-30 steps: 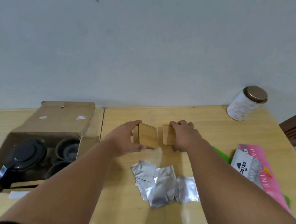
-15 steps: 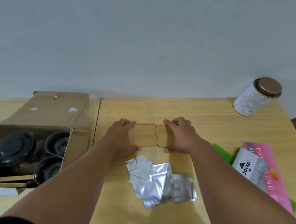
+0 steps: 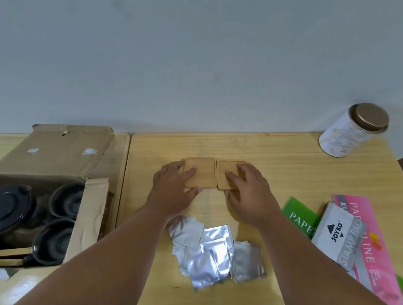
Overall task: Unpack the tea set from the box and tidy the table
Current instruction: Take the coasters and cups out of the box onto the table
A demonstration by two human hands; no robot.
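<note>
Two square wooden coasters lie flat side by side on the table: the left coaster (image 3: 202, 171) and the right coaster (image 3: 228, 173). My left hand (image 3: 173, 189) rests with straight fingers on the left one, and my right hand (image 3: 250, 194) lies flat on the right one. At the left stands an open cardboard box (image 3: 47, 157). Inside it sit a dark teapot (image 3: 0, 209) and two dark cups, the far cup (image 3: 66, 199) and the near cup (image 3: 52, 242).
Several silver foil sachets (image 3: 210, 251) lie in a heap near the front edge, under my forearms. A white tin (image 3: 352, 132) with a bronze lid stands at the back right. A pink paper pack (image 3: 371, 247), a stamp pad box (image 3: 337, 239) and a green pack (image 3: 297, 215) lie at the right.
The two coasters were held up on edge; now they lie flat next to each other. My hands have gone from gripping them to lying flat on top.
</note>
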